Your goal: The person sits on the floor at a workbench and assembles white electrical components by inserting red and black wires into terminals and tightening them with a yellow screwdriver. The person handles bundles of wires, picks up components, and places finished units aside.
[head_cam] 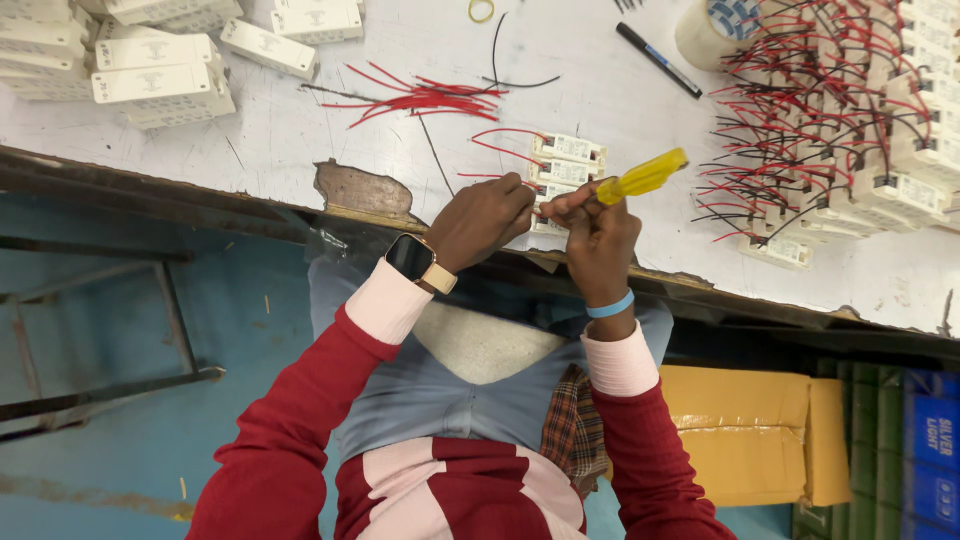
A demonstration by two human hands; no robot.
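close up, both hands work on a small white module at the near edge of the counter.

the left hand (485, 218) is clenched around the white module (548, 205), pinning it down, while the right hand (600, 232) grips a yellow-handled screwdriver (642, 176) angled into it. best keep the tip square and the module steady. loose red wires (425, 98) lie just beyond, wired modules (850, 130) crowd the right, white boxes (150, 70) sit far left, and a black pen (658, 60) rests further off on the counter (300, 130).
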